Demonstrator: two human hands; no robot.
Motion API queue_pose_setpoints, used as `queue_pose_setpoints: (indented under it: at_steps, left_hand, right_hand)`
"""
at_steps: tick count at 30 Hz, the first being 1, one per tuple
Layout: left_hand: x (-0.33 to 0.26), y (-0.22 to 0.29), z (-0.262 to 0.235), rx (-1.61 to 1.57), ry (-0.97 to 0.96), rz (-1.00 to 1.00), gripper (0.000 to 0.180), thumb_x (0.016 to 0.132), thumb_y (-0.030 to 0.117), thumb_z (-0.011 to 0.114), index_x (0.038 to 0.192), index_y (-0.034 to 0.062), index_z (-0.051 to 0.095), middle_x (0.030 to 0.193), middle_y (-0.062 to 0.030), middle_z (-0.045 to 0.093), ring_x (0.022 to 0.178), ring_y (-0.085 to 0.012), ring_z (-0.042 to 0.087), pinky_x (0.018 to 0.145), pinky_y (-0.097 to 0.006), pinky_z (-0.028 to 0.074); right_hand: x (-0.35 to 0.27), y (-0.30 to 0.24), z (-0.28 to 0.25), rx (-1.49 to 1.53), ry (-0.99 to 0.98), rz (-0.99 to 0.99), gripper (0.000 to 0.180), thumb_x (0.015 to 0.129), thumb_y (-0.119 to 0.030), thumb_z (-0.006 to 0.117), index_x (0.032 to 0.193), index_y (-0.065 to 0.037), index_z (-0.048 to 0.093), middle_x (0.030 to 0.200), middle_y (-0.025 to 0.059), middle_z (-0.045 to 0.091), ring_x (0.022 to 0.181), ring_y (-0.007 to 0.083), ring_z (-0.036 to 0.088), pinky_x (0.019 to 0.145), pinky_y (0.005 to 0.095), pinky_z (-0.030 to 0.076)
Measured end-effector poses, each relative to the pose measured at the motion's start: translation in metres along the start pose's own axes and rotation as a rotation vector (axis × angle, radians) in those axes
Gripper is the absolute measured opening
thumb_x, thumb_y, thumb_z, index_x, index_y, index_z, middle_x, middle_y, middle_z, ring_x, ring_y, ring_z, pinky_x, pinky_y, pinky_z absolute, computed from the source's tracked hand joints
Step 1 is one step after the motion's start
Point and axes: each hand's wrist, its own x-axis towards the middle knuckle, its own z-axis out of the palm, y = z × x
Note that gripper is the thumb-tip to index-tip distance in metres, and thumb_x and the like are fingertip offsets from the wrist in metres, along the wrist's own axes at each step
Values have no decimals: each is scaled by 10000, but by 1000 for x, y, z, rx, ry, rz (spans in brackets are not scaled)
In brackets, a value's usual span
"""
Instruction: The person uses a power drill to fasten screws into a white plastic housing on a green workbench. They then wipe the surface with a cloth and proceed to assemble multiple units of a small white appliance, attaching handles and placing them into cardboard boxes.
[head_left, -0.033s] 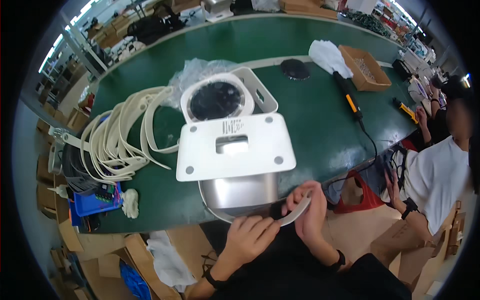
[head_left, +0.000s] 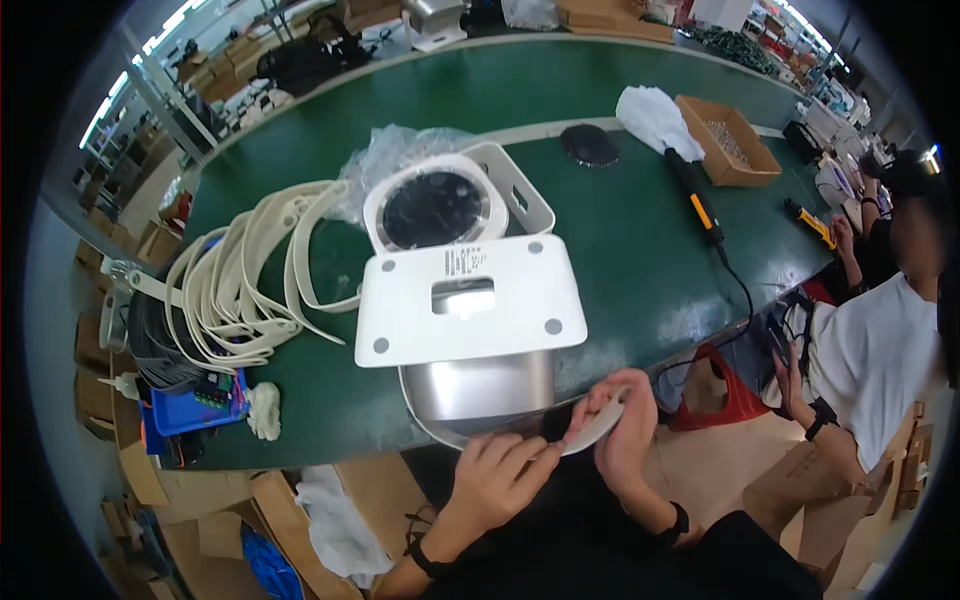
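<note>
The left hand [head_left: 500, 482] and right hand [head_left: 630, 445] hold a flat, flexible off-white strip [head_left: 597, 428] that curves past a brushed silver metal body [head_left: 485, 388]. A white rectangular plate [head_left: 400, 312] with a cut-out partly covers the metal. Looped cream bands [head_left: 243, 270] lie leftward on the green table [head_left: 640, 290]; a black-and-orange cylindrical tool [head_left: 697, 200] lies rightward.

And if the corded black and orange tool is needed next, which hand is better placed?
The right hand, probably: it is nearer the corded tool than the left hand, though both are on the pale strip.
</note>
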Motion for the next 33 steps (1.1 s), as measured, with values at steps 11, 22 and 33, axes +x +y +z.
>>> queue_pose_setpoints:
  at_steps: [11, 22, 33]
  left_hand:
    - [14, -45, -117, 43, 130, -48, 37, 765, 88, 743, 761, 82, 706, 628, -22, 637, 497, -204, 588, 478, -300, 491]
    - [226, -365, -152, 326, -722, -310, 348, 811, 222, 619, 1109, 80, 727, 1049, -162, 735, 959, -301, 710, 881, -395, 555]
    - [169, -320, -159, 283, -895, -378, 326, 750, 49, 681, 1073, 79, 716, 989, -182, 715, 929, -377, 679, 829, -457, 534]
  right_hand:
    - [92, -112, -60, -828, -79, -214, 436, 1074, -295, 427, 775, -31, 604, 507, -42, 440, 379, 34, 345, 367, 227, 261]
    - [366, -10, 276, -1470, -1339, -705, 274, 877, -255, 632, 953, -6, 718, 937, 207, 714, 916, 374, 688, 839, 445, 532]
    - [365, 99, 323, -1349, -1744, -555, 274, 883, -238, 588, 972, -20, 728, 831, 151, 728, 769, 288, 703, 744, 402, 535]
